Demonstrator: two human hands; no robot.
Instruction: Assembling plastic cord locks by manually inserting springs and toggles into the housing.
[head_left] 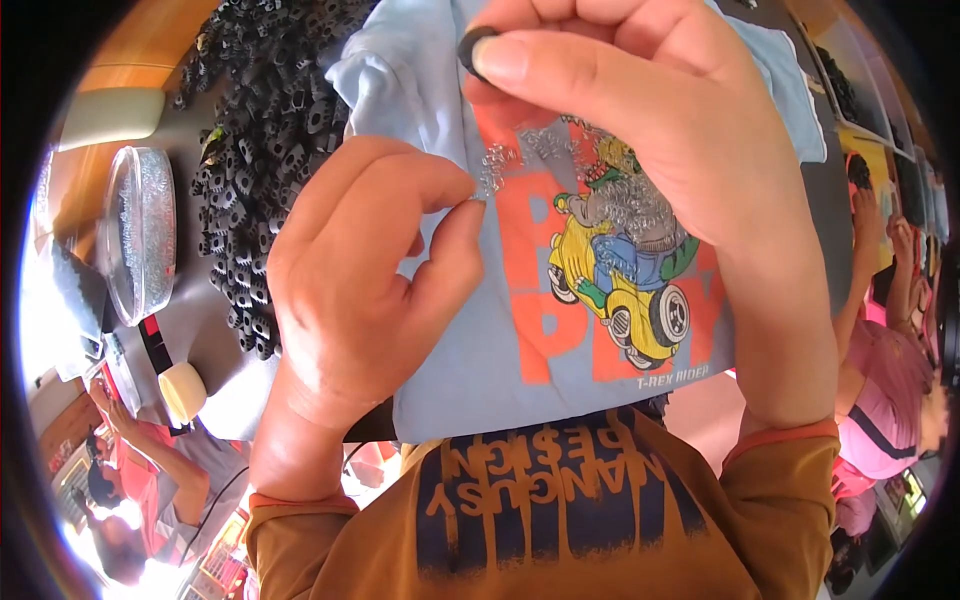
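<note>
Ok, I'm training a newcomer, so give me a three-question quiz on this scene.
1. Which hand grips the small, dark, rounded piece?
2. True or false: a clear, round plastic container of shiny silvery pieces stands left of the heap of black plastic parts.
3. The cartoon vehicle printed on the pale blue cloth is mainly: a) purple, b) yellow, c) white?

Key: 1. The right hand. 2. True. 3. b.
</note>
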